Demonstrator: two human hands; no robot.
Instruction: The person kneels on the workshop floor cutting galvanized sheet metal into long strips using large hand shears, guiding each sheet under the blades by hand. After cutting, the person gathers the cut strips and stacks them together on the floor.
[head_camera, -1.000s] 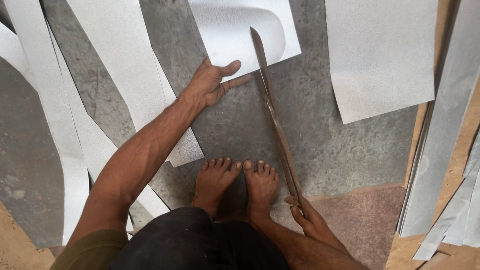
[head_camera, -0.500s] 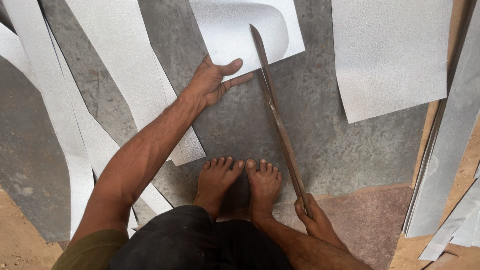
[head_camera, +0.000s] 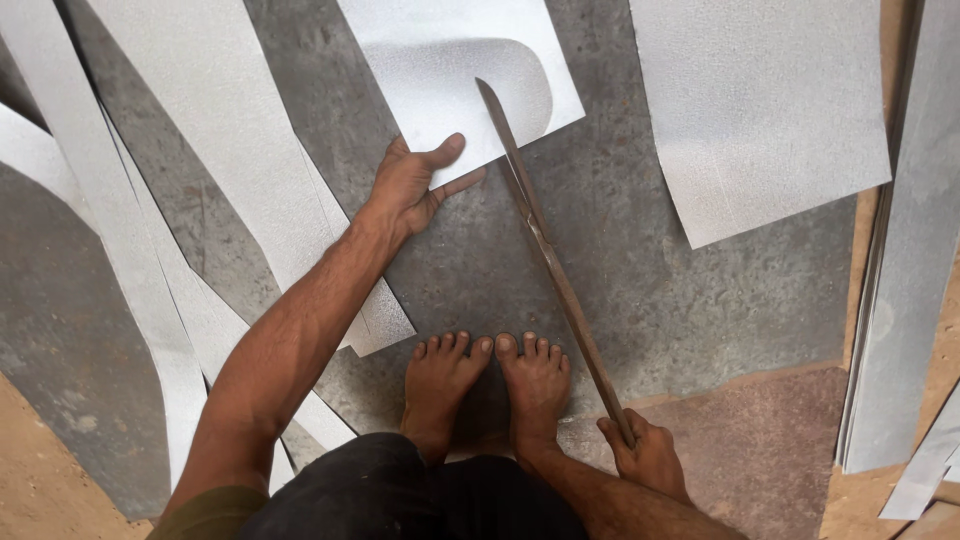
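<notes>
- Person squats barefoot on a grey metal floor sheet (head_camera: 700, 300), feet together, both arms reaching forward.
- Left hand (head_camera: 415, 185) presses flat on the near edge of a silver metal sheet (head_camera: 440, 60); fingers spread apart, thumb lying on top of the sheet, index pointing toward the blade. Reads as pinning the sheet so it doesn't slide or lift.
- Right hand (head_camera: 650, 460) wrapped tight round the handle end of long shears (head_camera: 550, 260), fingers clamped on it, down by the right foot.
- Shears run diagonally from the right hand up and away; tip sits on the silver metal sheet beside a curved cut line, just right of the left hand's fingertips, near but not touching.
- Long handle held low and far back, likely for leverage.
- Sheet lies directly ahead of the feet, its lower corner between left hand and blade.
- Around: cut strips (head_camera: 130, 230) fanned out at left, one under the left forearm; a larger sheet (head_camera: 760, 100) at upper right, well apart; more strips stacked along the right edge (head_camera: 900, 330).
</notes>
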